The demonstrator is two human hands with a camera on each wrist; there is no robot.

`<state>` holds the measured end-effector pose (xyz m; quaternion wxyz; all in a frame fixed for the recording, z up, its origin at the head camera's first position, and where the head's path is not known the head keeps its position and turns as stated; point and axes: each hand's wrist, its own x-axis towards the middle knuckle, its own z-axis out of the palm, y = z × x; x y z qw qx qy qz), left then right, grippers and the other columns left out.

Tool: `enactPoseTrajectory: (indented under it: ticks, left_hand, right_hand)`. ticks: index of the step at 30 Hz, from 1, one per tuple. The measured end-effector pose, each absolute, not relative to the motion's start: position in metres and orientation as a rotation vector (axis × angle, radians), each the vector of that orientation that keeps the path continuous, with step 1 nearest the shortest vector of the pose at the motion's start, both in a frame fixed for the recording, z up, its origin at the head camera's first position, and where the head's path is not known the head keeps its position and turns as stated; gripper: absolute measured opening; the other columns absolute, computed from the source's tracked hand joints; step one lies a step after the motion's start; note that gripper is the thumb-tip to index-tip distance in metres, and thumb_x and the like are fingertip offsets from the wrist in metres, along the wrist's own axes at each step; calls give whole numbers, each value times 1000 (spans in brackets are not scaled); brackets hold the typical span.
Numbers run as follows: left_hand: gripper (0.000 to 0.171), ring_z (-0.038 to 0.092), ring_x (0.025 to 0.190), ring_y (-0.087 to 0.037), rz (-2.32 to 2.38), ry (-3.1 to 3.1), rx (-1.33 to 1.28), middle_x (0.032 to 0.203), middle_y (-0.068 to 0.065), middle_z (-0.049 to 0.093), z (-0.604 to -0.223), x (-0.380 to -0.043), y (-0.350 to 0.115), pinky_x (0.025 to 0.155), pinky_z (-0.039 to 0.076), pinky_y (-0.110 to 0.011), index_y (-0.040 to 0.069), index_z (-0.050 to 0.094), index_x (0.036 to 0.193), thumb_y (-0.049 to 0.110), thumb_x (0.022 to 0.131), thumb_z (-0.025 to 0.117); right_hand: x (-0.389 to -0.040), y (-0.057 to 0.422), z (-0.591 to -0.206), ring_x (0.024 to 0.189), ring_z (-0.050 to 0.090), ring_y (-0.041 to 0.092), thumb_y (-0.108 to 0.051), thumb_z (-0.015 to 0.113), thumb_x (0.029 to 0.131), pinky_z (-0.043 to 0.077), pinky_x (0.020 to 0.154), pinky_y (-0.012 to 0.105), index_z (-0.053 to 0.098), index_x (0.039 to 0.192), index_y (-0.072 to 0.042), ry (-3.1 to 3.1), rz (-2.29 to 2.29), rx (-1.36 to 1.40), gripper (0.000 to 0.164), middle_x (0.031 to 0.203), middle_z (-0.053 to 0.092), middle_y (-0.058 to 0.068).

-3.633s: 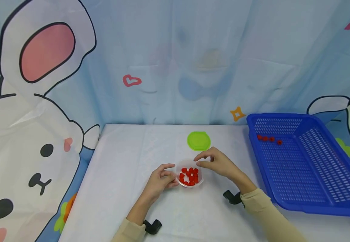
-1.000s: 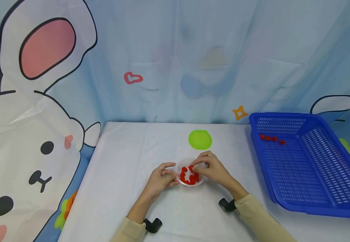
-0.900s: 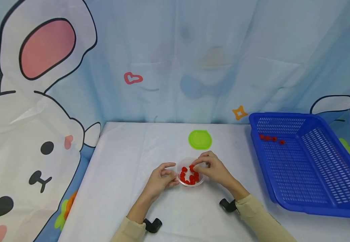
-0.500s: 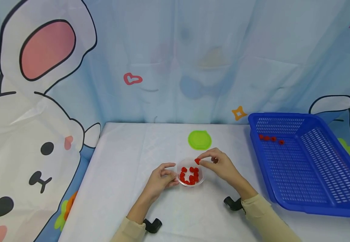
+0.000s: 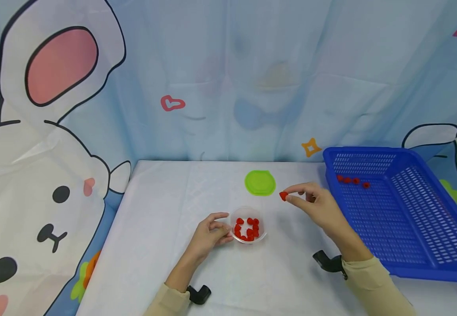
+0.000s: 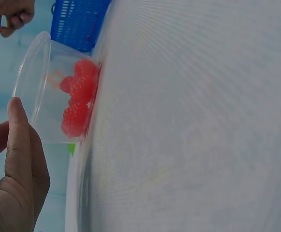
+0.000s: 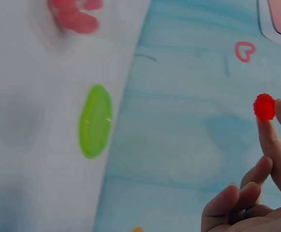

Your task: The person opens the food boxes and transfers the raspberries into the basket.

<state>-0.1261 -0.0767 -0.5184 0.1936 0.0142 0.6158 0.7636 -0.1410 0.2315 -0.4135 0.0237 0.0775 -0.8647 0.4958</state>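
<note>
My left hand rests its fingers against the left side of a clear plastic tub; in the left wrist view these fingers look fairly straight and meet the tub near its rim. Several red raspberries lie in the tub. Pinched between thumb and fingertip of my right hand is one raspberry, lifted between the tub and the blue basket. The right wrist view shows this raspberry close up, with the other fingers curled below it.
A blue slotted basket stands on the right of the white table, with several raspberries in a row near its far left corner. A green round lid lies behind the tub. A printed curtain hangs behind the table.
My right hand has dipped into the tub, pinched a raspberry and carried it up and right toward the basket. The left hand has kept its place at the tub.
</note>
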Motion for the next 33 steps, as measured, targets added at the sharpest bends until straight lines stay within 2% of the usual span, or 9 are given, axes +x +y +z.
enactPoseTrajectory:
  ticks: [6, 14, 16, 19, 20, 22, 25, 27, 33]
  left_hand:
    - [45, 69, 84, -22, 2134, 1736, 39, 98, -14, 63, -518, -126, -77, 83, 60, -37, -1, 51, 138, 5, 96, 67]
    - [45, 70, 83, -22, 2123, 1744, 30, 98, -14, 64, -519, -126, -78, 83, 60, -37, 0, 52, 138, 6, 96, 68]
    - [45, 70, 83, -22, 2122, 1747, 27, 98, -13, 64, -520, -126, -79, 82, 60, -36, 1, 52, 137, 6, 96, 68]
    - [44, 71, 83, -22, 2121, 1751, 24, 97, -13, 64, -519, -126, -79, 82, 60, -37, 1, 53, 137, 5, 96, 68]
    - [44, 71, 83, -22, 2122, 1750, 22, 97, -13, 64, -519, -126, -79, 82, 60, -37, 2, 53, 137, 5, 96, 68]
    - [44, 71, 83, -22, 2124, 1745, 15, 97, -13, 64, -519, -126, -79, 82, 60, -37, 2, 53, 137, 5, 96, 68]
    - [44, 70, 83, -22, 2130, 1741, 22, 97, -13, 64, -519, -126, -79, 82, 60, -37, 1, 53, 137, 5, 96, 68]
    - [44, 70, 83, -21, 2130, 1736, 26, 98, -13, 64, -520, -126, -80, 83, 60, -37, 1, 52, 138, 5, 96, 68]
    - [45, 70, 83, -22, 2126, 1732, 31, 98, -13, 64, -521, -126, -79, 83, 60, -37, 0, 52, 137, 5, 96, 68]
  right_hand:
    - [-138, 262, -382, 67, 36, 24, -39, 69, 96, 31, 48, 34, 73, 116, -11, -2748, 1411, 142, 34, 101, 43, 9]
    - [-160, 330, -366, 70, 36, 26, -52, 62, 96, 31, 53, 37, 67, 127, -10, -2814, 1237, -74, 53, 110, 43, 8]
    - [-170, 348, -369, 79, 41, 30, -55, 60, 96, 36, 57, 40, 65, 129, -8, -2825, 1209, -115, 58, 124, 45, 11]
    - [-187, 378, -382, 103, 46, 43, -57, 58, 96, 46, 76, 56, 62, 131, -4, -2814, 1227, -191, 63, 130, 46, 15]
    - [-193, 387, -388, 115, 42, 46, -57, 58, 96, 44, 87, 62, 61, 132, -3, -2804, 1254, -227, 65, 133, 46, 14]
    - [-203, 406, -400, 134, 29, 49, -57, 58, 96, 30, 104, 71, 57, 135, 0, -2770, 1335, -308, 69, 133, 46, 12]
    - [-216, 433, -420, 141, 24, 49, -58, 57, 96, 22, 112, 70, 53, 139, 0, -2724, 1417, -462, 73, 133, 47, 11]
    - [-220, 448, -434, 142, 21, 49, -55, 55, 98, 21, 113, 69, 50, 141, 2, -2707, 1431, -556, 72, 138, 45, 17]
    - [-220, 476, -469, 138, 25, 55, -40, 53, 102, 28, 108, 71, 47, 136, 15, -2760, 1326, -778, 65, 150, 31, 36]
